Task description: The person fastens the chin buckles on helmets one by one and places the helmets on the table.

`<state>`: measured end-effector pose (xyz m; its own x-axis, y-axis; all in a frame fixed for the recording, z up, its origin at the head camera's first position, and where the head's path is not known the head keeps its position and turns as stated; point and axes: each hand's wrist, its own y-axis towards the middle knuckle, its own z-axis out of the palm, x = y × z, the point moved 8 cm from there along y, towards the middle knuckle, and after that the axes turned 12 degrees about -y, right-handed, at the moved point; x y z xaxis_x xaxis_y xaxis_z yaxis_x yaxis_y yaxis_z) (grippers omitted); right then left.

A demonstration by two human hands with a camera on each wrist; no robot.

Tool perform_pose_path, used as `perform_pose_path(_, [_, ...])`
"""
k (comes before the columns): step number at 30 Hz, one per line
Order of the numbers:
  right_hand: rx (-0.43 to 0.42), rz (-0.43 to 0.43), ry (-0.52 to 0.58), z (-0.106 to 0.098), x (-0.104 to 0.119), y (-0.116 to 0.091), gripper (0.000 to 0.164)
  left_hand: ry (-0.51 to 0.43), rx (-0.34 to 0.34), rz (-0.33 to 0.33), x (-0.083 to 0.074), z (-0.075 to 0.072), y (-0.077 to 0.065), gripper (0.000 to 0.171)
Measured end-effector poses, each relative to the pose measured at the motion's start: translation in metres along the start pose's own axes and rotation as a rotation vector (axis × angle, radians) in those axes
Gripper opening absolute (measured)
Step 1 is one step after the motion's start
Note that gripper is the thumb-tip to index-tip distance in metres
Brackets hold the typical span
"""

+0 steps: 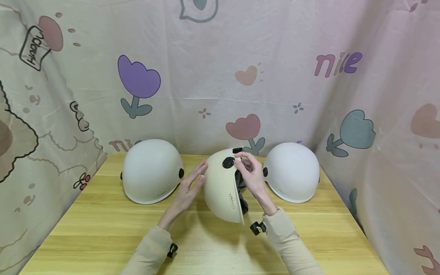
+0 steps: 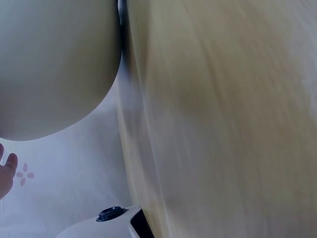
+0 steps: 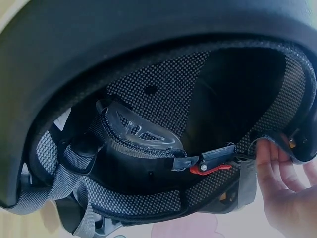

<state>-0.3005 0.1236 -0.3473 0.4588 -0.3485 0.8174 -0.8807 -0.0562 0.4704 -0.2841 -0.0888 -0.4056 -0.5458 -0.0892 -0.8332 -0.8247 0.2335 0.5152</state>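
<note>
A cream half helmet (image 1: 220,187) is tilted on its side in the middle of the wooden table, its opening turned to the right. The fingers of my left hand (image 1: 187,191) are extended, their tips resting on the helmet's left side. My right hand (image 1: 252,175) holds the helmet's upper edge beside a round black side knob (image 1: 228,162). In the right wrist view, the right fingers reach under the rim, by the grey mesh liner (image 3: 158,82). Inside hang grey chin straps (image 3: 69,171) and a buckle with a red tab (image 3: 208,169).
One white helmet (image 1: 151,172) stands behind to the left, another white helmet (image 1: 292,172) to the right. The wooden table (image 1: 103,236) backs onto a patterned curtain (image 1: 199,68). A black wrist camera (image 1: 258,228) sits by the right sleeve, another black camera (image 1: 172,250) by the left.
</note>
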Motion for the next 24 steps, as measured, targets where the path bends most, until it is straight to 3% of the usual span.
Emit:
perform_pose_path(12, [-0.054, 0.023, 0.079, -0.0023, -0.0020, 0.0012, 0.022, 0.018, -0.003, -0.025, 0.0033, -0.0009, -0.0003, 0.046])
perform_pose_path(24, [-0.033, 0.065, 0.223, 0.0003, -0.0064, 0.0001, 0.028, -0.009, -0.034, -0.020, -0.0017, -0.0074, -0.0004, 0.049])
